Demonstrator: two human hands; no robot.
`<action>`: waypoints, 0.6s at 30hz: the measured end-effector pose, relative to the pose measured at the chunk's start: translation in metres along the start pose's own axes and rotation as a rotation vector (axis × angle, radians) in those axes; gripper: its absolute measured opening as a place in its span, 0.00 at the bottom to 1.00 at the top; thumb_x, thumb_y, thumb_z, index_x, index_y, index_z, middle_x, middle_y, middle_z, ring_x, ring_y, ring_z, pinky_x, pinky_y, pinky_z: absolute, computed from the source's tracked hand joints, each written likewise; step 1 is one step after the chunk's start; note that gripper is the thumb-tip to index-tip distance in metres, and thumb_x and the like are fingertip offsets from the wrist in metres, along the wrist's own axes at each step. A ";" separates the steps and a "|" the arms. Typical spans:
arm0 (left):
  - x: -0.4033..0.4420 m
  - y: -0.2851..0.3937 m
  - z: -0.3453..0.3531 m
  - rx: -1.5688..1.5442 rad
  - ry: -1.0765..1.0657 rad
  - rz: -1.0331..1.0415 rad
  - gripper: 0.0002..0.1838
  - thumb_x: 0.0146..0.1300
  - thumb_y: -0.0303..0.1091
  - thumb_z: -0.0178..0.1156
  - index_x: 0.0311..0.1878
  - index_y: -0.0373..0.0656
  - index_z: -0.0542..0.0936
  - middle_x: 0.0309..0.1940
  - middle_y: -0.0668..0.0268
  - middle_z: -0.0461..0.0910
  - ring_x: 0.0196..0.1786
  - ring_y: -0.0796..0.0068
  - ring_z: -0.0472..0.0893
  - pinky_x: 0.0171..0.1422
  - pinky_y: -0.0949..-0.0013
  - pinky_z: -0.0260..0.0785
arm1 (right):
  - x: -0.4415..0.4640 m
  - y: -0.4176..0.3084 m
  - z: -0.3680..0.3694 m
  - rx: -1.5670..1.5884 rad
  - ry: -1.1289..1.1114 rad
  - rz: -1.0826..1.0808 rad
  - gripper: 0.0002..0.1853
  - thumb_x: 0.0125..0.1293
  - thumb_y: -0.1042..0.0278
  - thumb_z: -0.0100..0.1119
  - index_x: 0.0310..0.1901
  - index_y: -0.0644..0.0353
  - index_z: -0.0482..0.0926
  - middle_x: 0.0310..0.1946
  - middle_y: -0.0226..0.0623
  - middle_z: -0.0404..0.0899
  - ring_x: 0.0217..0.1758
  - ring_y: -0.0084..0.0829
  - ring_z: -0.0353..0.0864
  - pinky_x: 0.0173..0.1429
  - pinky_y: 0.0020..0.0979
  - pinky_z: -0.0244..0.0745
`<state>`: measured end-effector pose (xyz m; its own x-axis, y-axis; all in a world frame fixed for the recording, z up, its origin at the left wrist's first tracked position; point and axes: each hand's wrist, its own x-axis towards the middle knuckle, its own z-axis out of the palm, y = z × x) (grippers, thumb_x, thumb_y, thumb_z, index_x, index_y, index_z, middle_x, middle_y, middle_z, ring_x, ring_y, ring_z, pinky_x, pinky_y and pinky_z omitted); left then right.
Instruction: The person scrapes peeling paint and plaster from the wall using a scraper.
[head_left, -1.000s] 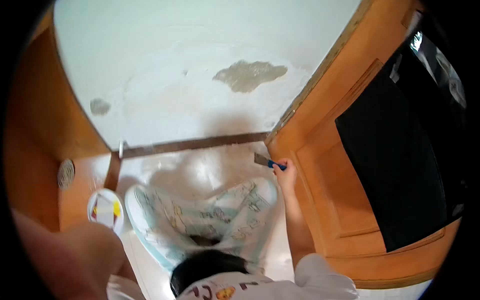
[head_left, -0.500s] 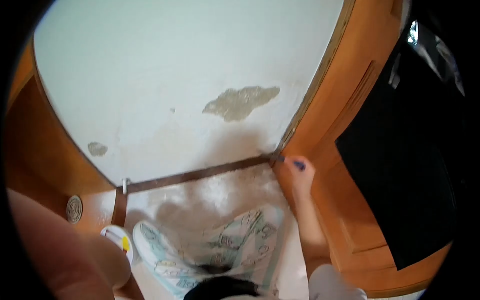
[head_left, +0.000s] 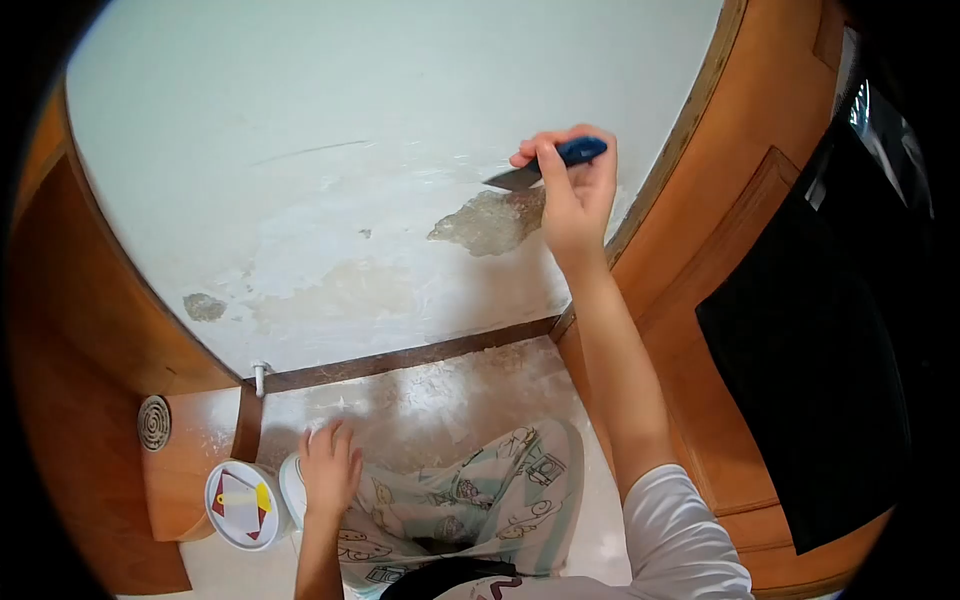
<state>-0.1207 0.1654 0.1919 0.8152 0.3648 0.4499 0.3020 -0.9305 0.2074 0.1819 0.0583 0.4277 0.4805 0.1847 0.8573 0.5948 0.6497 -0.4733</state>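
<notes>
My right hand (head_left: pixel 578 215) grips the blue handle of a putty knife (head_left: pixel 583 151). The blade points left, at the upper edge of a grey bare patch (head_left: pixel 480 226) in the white wall (head_left: pixel 340 100); whether it touches the wall is unclear. Around the patch the wall surface looks scraped and flaky. My left hand (head_left: pixel 328 468) is low down by my left knee, fingers spread, holding nothing. Just left of it stands a white tub (head_left: pixel 238 535) with a red and yellow label on its lid.
A smaller bare patch (head_left: pixel 204 307) is near the wall's left edge. A dark skirting strip (head_left: pixel 400 360) runs along the wall's foot, with a small white pipe (head_left: pixel 261 376) at its left end. Wooden panels (head_left: pixel 660 290) flank the right side, where a black sheet (head_left: pixel 810 380) hangs.
My right hand has raised the putty knife from the lower right corner up to the large patch. My left hand has moved from close to the camera down beside my knee.
</notes>
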 end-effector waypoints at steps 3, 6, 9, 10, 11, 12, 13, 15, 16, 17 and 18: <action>-0.043 -0.018 0.010 0.038 -0.060 -0.261 0.19 0.48 0.32 0.60 0.44 0.37 0.73 0.51 0.53 0.69 0.53 0.52 0.69 0.61 0.50 0.55 | 0.021 0.011 0.010 -0.031 -0.045 -0.048 0.05 0.64 0.77 0.48 0.39 0.63 0.63 0.27 0.35 0.70 0.30 0.23 0.70 0.36 0.26 0.69; -0.054 -0.031 0.016 0.049 0.076 -0.347 0.13 0.47 0.31 0.58 0.38 0.39 0.74 0.45 0.58 0.72 0.51 0.56 0.69 0.59 0.52 0.56 | 0.037 0.026 0.018 0.042 -0.039 -0.106 0.06 0.68 0.69 0.46 0.36 0.62 0.65 0.23 0.33 0.68 0.25 0.22 0.68 0.32 0.25 0.66; -0.063 -0.045 0.039 0.108 0.157 -0.296 0.11 0.48 0.32 0.57 0.36 0.39 0.74 0.43 0.58 0.72 0.51 0.56 0.69 0.60 0.53 0.55 | 0.042 0.034 0.028 0.054 -0.016 -0.102 0.12 0.70 0.63 0.43 0.33 0.62 0.66 0.21 0.32 0.68 0.24 0.22 0.68 0.30 0.25 0.68; -0.063 -0.047 0.040 0.098 0.155 -0.303 0.11 0.47 0.32 0.56 0.35 0.38 0.74 0.43 0.58 0.72 0.51 0.56 0.69 0.60 0.53 0.55 | 0.041 0.034 0.033 0.051 0.004 -0.097 0.12 0.70 0.63 0.42 0.32 0.62 0.66 0.21 0.32 0.68 0.23 0.22 0.68 0.29 0.25 0.68; -0.063 -0.046 0.042 0.088 0.155 -0.310 0.11 0.47 0.31 0.56 0.34 0.38 0.74 0.43 0.58 0.72 0.51 0.56 0.69 0.60 0.53 0.55 | 0.041 0.035 0.036 0.047 0.024 -0.093 0.11 0.70 0.64 0.42 0.32 0.62 0.66 0.20 0.32 0.68 0.23 0.22 0.68 0.28 0.25 0.68; -0.060 -0.047 0.043 0.078 0.156 -0.315 0.10 0.47 0.31 0.56 0.34 0.38 0.73 0.42 0.58 0.72 0.51 0.56 0.69 0.60 0.54 0.55 | 0.040 0.034 0.037 0.037 0.047 -0.121 0.12 0.70 0.64 0.41 0.31 0.62 0.66 0.20 0.32 0.68 0.22 0.21 0.67 0.27 0.25 0.68; -0.058 -0.048 0.045 0.085 0.164 -0.316 0.10 0.47 0.31 0.56 0.34 0.38 0.73 0.42 0.58 0.72 0.51 0.56 0.69 0.59 0.54 0.55 | 0.038 0.033 0.038 0.028 0.070 -0.152 0.12 0.70 0.65 0.40 0.30 0.62 0.65 0.19 0.32 0.68 0.20 0.21 0.66 0.26 0.25 0.68; -0.059 -0.049 0.048 0.100 0.178 -0.317 0.10 0.47 0.31 0.56 0.34 0.38 0.74 0.42 0.59 0.72 0.50 0.56 0.69 0.59 0.53 0.55 | 0.035 0.028 0.038 0.010 0.093 -0.226 0.13 0.69 0.65 0.39 0.28 0.61 0.65 0.17 0.32 0.67 0.18 0.20 0.64 0.24 0.25 0.68; -0.058 -0.049 0.047 0.107 0.179 -0.309 0.10 0.47 0.31 0.56 0.33 0.39 0.74 0.42 0.59 0.72 0.50 0.56 0.70 0.59 0.53 0.55 | 0.034 0.025 0.038 0.000 0.090 -0.267 0.14 0.69 0.65 0.38 0.27 0.61 0.64 0.15 0.32 0.67 0.17 0.20 0.63 0.23 0.25 0.68; -0.057 -0.048 0.046 0.113 0.180 -0.302 0.10 0.47 0.31 0.56 0.33 0.39 0.74 0.42 0.59 0.73 0.50 0.56 0.70 0.59 0.54 0.55 | 0.033 0.022 0.039 -0.010 0.087 -0.306 0.14 0.69 0.66 0.37 0.25 0.61 0.64 0.14 0.32 0.66 0.15 0.19 0.62 0.23 0.24 0.67; -0.056 -0.046 0.044 0.120 0.181 -0.297 0.09 0.47 0.31 0.56 0.33 0.39 0.74 0.42 0.59 0.73 0.49 0.56 0.70 0.59 0.54 0.56 | 0.032 0.021 0.047 0.008 0.163 -0.323 0.18 0.68 0.65 0.37 0.20 0.60 0.62 0.10 0.31 0.64 0.13 0.18 0.59 0.20 0.22 0.62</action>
<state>-0.1590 0.1865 0.1189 0.5854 0.6099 0.5342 0.5771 -0.7762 0.2539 0.1798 0.1121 0.4548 0.3651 -0.1511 0.9186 0.7279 0.6614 -0.1805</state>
